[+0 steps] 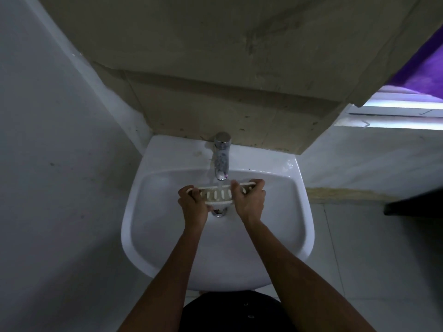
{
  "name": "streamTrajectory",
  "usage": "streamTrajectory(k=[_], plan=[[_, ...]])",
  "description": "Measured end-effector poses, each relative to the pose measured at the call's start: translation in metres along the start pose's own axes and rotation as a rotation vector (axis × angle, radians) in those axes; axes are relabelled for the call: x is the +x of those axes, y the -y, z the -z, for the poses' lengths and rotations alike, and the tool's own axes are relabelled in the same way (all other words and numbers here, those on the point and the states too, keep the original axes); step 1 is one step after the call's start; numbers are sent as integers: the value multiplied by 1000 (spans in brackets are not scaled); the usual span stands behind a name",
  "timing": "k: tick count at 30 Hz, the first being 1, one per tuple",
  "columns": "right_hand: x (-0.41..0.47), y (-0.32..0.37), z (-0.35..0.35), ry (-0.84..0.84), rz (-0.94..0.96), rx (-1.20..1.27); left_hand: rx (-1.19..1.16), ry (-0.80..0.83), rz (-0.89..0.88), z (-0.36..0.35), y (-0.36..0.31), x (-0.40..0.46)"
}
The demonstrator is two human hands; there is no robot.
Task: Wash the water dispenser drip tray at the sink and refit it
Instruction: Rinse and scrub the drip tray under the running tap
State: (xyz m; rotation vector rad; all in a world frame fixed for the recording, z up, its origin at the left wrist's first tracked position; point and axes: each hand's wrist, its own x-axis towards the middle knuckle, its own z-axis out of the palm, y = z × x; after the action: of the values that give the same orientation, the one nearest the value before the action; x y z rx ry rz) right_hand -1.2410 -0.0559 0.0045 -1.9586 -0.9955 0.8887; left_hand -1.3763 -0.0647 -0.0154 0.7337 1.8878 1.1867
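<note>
Step in hand: rinse/wash, refit not started. Tray (217,194) held over the sink (297,212) bowl, slotted face up, right under the tap (222,154) spout; water looks to be running onto it just left of the R fingers, faint stream so not 100% sure. L hand (191,202) grips the tray's left end, fingers curled over the far rim w/ thumb on the near edge. R hand (249,200) grips the right end, fingers (257,182) wrapped over the far rim, thumb pressing across the slots, prob rubbing. Drain (218,212) sits below the tray, btwn the two hands. Next, my guess: work the slots w/ thumbs, flip to flush the underside, shut tap, shake off, carry back to dispenser (not in view). Needs one hand free for the tap, so regrip w/ the other mid-tray. Wet plastic = slippy, keep the grip firm.
</note>
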Motion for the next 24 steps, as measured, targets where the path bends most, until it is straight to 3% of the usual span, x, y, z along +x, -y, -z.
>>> streamTrajectory(k=[14,20,24], plan=[[5,-15,-7,64,75,20,168,-67,165,0,-19,-6],[1,-10,-5,134,42,81,93,-121,163,3,-12,-1],[4,-5,5,171,-13,197,-49,-3,81,13,-8,14]])
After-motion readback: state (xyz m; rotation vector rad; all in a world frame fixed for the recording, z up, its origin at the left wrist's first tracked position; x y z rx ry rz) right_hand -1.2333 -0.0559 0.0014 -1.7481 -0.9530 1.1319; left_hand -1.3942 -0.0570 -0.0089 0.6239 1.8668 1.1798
